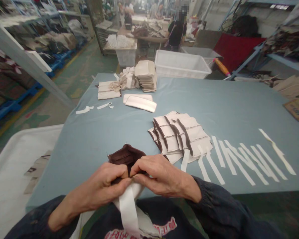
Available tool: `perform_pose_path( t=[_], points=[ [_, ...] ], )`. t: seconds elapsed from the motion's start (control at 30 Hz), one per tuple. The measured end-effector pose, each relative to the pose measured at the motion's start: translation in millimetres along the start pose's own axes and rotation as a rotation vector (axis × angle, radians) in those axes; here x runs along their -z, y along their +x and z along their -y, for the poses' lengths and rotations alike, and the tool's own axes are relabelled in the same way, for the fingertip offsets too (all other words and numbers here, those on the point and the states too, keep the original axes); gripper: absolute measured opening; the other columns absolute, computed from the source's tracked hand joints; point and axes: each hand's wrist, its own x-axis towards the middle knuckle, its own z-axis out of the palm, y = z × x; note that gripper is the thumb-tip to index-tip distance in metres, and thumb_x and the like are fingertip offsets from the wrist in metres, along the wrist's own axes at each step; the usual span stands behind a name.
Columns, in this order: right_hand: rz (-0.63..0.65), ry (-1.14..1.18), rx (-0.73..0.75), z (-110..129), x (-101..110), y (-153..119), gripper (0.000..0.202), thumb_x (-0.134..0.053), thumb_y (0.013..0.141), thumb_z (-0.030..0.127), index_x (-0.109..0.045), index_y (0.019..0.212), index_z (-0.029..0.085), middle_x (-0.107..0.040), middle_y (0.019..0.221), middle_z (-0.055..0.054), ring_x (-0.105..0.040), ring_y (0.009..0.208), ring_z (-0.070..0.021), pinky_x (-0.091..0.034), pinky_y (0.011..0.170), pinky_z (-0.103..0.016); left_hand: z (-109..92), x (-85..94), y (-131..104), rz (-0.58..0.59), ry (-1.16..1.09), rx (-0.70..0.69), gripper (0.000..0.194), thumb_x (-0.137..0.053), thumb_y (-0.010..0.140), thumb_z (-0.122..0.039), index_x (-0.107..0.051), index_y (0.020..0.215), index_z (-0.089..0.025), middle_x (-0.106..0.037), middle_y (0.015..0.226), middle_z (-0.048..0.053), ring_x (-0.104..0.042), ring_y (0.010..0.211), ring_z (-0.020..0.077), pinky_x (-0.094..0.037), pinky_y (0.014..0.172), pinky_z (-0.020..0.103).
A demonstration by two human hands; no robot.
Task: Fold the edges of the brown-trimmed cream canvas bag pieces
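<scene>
Close to my body, over the table's front edge, both hands pinch a sewn fabric piece [126,154] with a dark brown lining and a pale outer side. My left hand [106,184] grips its edge between thumb and forefinger. Thumb to thumb with it, my right hand [159,174] pinches the same edge. A white strip [128,209] hangs down from beneath my fingertips; whether it is attached there is hidden. Just beyond my right hand lies a pile of cream fabric pieces with brown edges [180,134]. White strips [241,162] lie spread out to the right of that pile.
Two flat pale panels [142,101] lie farther back on the blue-grey table [229,103]. Behind them are a stack of beige pieces [146,74] and bundled fabric [128,78]. A white bin [181,64] stands past the far edge. At left is a white cart [17,149].
</scene>
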Motion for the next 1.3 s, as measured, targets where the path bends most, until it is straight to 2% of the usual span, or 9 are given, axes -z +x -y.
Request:
perform_pose_path(
  t=[0.23,0.37,0.5,0.6,0.7,0.9,1.03,1.13,1.3],
  points=[
    [-0.079,0.135,0.028,2.1,-9.4,-12.4,0.025,-0.058,0.104,0.037,-0.065,0.089,0.018,-0.069,0.078,-0.001,-0.059,0.071,-0.0134,-0.044,0.068,-0.026,-28.0,-15.6,-11.2,-0.093,0.105,-0.121,0.030,-0.045,0.088,-0.005,-0.030,0.068,-0.021,-0.032,0.059,-0.009,-0.032,0.050,0.0071,-0.024,0.050,0.023],
    [-0.105,0.240,-0.003,9.2,-12.3,-17.6,0.023,-0.063,0.101,0.036,-0.067,0.087,0.017,-0.067,0.077,0.000,-0.057,0.070,-0.0119,-0.043,0.068,-0.025,-32.1,-23.3,-14.6,-0.104,0.053,-0.144,0.032,-0.046,0.088,-0.004,-0.028,0.068,-0.022,-0.028,0.059,-0.009,-0.030,0.051,0.0078,-0.023,0.051,0.024],
    [-0.068,0.470,-0.155,9.5,-14.3,-13.5,0.017,-0.069,0.096,0.031,-0.067,0.086,0.017,-0.065,0.078,0.002,-0.055,0.070,-0.0105,-0.043,0.067,-0.023,-23.6,-18.3,-13.5,-0.065,-0.147,-0.071,0.035,-0.049,0.095,-0.017,-0.029,0.066,-0.022,-0.028,0.059,-0.008,-0.029,0.052,0.0090,-0.024,0.050,0.024],
    [-0.053,0.629,-0.263,3.5,-16.0,-12.4,0.019,-0.070,0.094,0.033,-0.066,0.085,0.016,-0.063,0.077,0.002,-0.054,0.070,-0.0111,-0.043,0.067,-0.023,-17.2,-5.2,-10.8,0.061,-0.258,0.041,0.036,-0.051,0.100,-0.032,-0.040,0.067,-0.021,-0.037,0.062,-0.006,-0.035,0.056,0.0105,-0.029,0.052,0.024],
    [-0.069,0.634,-0.303,-0.4,-16.7,-15.1,0.021,-0.071,0.093,0.035,-0.065,0.086,0.016,-0.062,0.078,0.001,-0.053,0.072,-0.0119,-0.043,0.069,-0.025,-13.7,6.6,-10.9,0.151,-0.248,0.072,0.033,-0.049,0.102,-0.038,-0.053,0.075,-0.019,-0.047,0.069,-0.004,-0.042,0.063,0.0119,-0.033,0.058,0.023],
    [-0.011,0.606,-0.285,8.0,-14.9,-10.5,0.020,-0.069,0.094,0.036,-0.065,0.090,0.016,-0.062,0.080,0.001,-0.052,0.072,-0.0112,-0.043,0.069,-0.025,-16.5,12.3,-19.3,0.133,-0.177,0.087,0.035,-0.048,0.103,-0.040,-0.057,0.078,-0.018,-0.051,0.070,-0.003,-0.046,0.066,0.0127,-0.036,0.062,0.023],
    [0.027,0.575,-0.280,19.5,-24.7,1.2,0.030,-0.067,0.094,0.041,-0.061,0.077,0.016,-0.050,0.063,0.006,-0.041,0.057,-0.0079,-0.031,0.052,-0.021,-19.7,12.1,-25.3,0.120,-0.185,0.123,0.036,-0.051,0.103,-0.041,-0.059,0.077,-0.018,-0.054,0.071,-0.002,-0.048,0.066,0.0131,-0.036,0.062,0.023],
    [-0.020,0.726,-0.277,25.4,-41.7,4.2,0.038,-0.066,0.092,0.045,-0.052,0.070,0.018,-0.041,0.060,0.008,-0.032,0.053,-0.0069,-0.026,0.048,-0.021,-18.5,10.3,-30.8,0.104,-0.286,0.164,0.040,-0.054,0.102,-0.046,-0.058,0.075,-0.017,-0.053,0.071,-0.002,-0.047,0.064,0.0128,-0.036,0.058,0.022],
    [-0.084,0.769,-0.227,30.5,-55.0,-4.8,0.037,-0.055,0.098,0.051,-0.053,0.082,0.018,-0.041,0.067,0.006,-0.034,0.057,-0.0084,-0.029,0.052,-0.021,-10.8,8.9,-38.0,0.030,-0.387,0.172,0.047,-0.059,0.097,-0.057,-0.055,0.072,-0.017,-0.048,0.068,-0.003,-0.041,0.060,0.0115,-0.032,0.054,0.022]
  ],
)
